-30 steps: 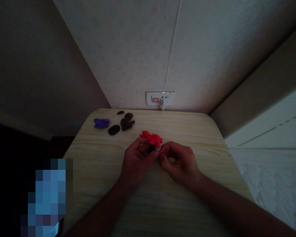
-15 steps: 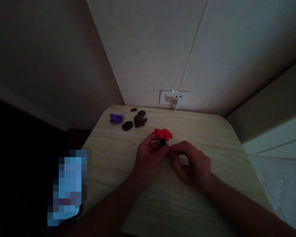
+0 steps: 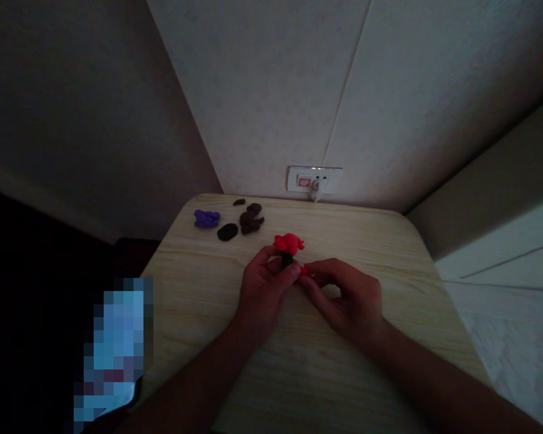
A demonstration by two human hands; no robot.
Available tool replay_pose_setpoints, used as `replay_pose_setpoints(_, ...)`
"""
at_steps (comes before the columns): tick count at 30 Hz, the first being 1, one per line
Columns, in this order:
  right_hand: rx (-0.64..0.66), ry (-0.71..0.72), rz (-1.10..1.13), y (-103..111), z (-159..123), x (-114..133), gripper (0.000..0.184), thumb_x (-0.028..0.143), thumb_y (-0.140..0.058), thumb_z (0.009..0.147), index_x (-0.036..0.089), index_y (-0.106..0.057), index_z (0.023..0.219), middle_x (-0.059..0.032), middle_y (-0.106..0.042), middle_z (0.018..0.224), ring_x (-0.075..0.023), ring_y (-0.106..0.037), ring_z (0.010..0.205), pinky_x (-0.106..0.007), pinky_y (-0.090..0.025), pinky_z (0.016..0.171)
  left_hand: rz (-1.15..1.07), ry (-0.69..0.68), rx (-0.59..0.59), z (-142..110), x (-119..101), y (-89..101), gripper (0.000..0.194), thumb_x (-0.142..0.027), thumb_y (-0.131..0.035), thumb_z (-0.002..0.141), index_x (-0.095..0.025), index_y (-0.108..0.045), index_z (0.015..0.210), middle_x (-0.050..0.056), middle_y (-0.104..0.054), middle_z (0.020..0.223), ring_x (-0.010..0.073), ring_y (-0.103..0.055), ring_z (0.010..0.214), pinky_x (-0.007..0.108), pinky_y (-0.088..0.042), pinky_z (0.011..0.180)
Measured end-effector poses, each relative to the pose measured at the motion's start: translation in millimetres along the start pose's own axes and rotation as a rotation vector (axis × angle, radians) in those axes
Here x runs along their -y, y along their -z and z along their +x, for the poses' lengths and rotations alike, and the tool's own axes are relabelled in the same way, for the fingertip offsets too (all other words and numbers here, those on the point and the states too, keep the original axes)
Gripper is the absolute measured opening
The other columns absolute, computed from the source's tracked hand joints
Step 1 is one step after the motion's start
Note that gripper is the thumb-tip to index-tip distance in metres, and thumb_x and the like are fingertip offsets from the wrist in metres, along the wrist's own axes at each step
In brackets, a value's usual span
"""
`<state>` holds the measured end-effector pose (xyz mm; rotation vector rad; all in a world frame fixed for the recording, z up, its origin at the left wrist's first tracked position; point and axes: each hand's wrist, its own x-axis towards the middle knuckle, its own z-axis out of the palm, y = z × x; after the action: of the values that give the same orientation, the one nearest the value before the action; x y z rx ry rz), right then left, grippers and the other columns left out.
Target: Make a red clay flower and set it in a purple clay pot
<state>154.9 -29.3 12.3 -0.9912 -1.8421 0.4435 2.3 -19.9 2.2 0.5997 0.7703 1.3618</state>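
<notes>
Over the wooden table [image 3: 362, 241], my left hand [image 3: 265, 292] is closed around a small red-and-black figure that looks like modelling clay. Its lumpy red top [image 3: 288, 243] sticks up above my fingers, and a black part [image 3: 286, 260] shows between thumb and forefinger. The lower end is hidden by the hand. Close beside it, my right hand [image 3: 350, 295] pinches a small red clay piece [image 3: 304, 270] between thumb and fingertips, right at my left thumb. Whether this piece touches the figure I cannot tell.
Several clay-like lumps lie at the table's back left: a purple one [image 3: 207, 219], a flat black one [image 3: 227, 231], a brown one [image 3: 250, 220] and a small brown bit [image 3: 239, 202]. A socket with a plug [image 3: 315, 179] is on the wall behind. A blurred-out bright screen [image 3: 120, 337] is at lower left.
My view has shifted slightly, moving everything a little left in the picture. More of the red piece at my right fingertips now shows, and that hand's fingers are somewhat straighter.
</notes>
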Motion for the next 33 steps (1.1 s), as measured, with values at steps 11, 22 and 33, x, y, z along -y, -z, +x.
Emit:
replay_pose_setpoints(11,-0.028,-0.002,0.042,2,3,1,0.009,0.018,-0.068,0.093,0.021,-0.074,0.1,-0.0042,-0.077,0.082,-0.0138,-0.07,0.061,-0.024,-0.06,0.058,0.077,-0.034,0.013,-1,-1,1.2,0.031,-0.017,-0.087,0.073,-0.02,-0.07,0.099,0.0,-0.077,0.087,0.0111,-0.071,0.075,0.021,-0.057,0.072)
replay_pose_setpoints(22,0.017,-0.099,0.186,0,0,-2,0.011,0.018,-0.062,0.098,0.02,-0.071,0.104,-0.0042,-0.073,0.083,-0.0125,-0.068,0.061,-0.023,-0.058,0.057,0.059,-0.021,0.056,-2,2,4.7,0.03,-0.016,-0.086,0.076,-0.02,-0.071,0.101,0.002,-0.079,0.09,0.0125,-0.073,0.078,0.022,-0.057,0.072)
replay_pose_setpoints(33,-0.095,-0.106,0.059,17,1,5,0.006,0.02,-0.077,0.089,0.021,-0.08,0.094,-0.0018,-0.078,0.067,-0.0158,-0.072,0.053,-0.026,-0.059,0.054,0.18,-0.019,0.034,0,4,10.5,0.031,-0.021,-0.086,0.079,-0.021,-0.074,0.108,0.004,-0.078,0.105,0.013,-0.072,0.085,0.021,-0.058,0.072)
